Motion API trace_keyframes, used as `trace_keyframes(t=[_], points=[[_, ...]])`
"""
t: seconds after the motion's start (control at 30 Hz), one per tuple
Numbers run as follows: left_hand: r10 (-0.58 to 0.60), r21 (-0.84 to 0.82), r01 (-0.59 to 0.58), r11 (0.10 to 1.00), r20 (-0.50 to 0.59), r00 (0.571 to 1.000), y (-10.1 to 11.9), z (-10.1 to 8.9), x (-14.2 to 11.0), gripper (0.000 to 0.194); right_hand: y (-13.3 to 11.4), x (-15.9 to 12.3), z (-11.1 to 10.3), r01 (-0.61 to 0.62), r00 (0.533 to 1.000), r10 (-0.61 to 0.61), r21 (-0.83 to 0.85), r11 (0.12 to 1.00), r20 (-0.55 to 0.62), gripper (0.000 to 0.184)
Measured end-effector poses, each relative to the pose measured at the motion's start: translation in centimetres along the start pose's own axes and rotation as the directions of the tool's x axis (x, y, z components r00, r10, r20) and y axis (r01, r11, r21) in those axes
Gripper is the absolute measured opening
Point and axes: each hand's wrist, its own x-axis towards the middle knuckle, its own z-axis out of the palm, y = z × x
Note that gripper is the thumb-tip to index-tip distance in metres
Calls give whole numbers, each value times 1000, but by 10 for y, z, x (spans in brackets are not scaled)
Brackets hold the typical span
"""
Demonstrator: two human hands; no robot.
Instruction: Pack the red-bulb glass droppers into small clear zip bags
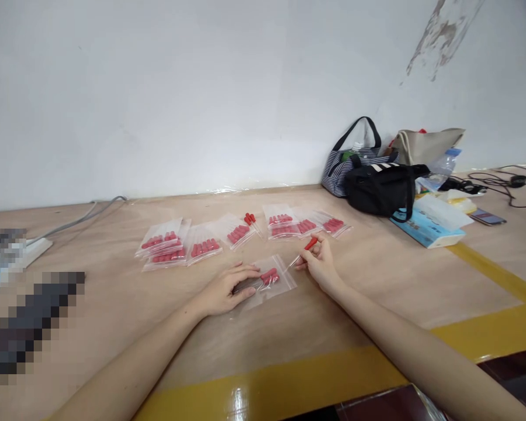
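A clear zip bag (pixel 277 282) with red-bulbed droppers inside lies on the wooden table (pixel 377 275) in front of me. My left hand (pixel 226 288) grips the bag's near end, fingers curled round it. My right hand (pixel 318 261) pinches a single red-bulbed dropper (pixel 305 248) just right of the bag, its glass tip pointing toward the bag's mouth. Behind them, several filled bags (pixel 169 245) lie in a row, with two loose droppers (pixel 250 220) among them.
A striped bag (pixel 353 161), a black bag (pixel 379 187) and a beige bag (pixel 427 145) stand at the back right by the wall, with a blue packet (pixel 425 231), cables (pixel 504 184) and a phone (pixel 486 217). A yellow band (pixel 289 380) edges the table.
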Motion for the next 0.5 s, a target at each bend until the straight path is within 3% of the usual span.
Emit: trace_keyframes(t=[0.23, 0.5], points=[[15, -28, -15, 999, 16, 1000, -1, 0, 1, 31, 1, -4, 4, 3, 1000, -4, 108, 994, 5, 49], [-11, -40, 12, 999, 25, 1000, 1, -2, 0, 30, 3, -12, 7, -29, 998, 23, 119, 992, 53, 49]])
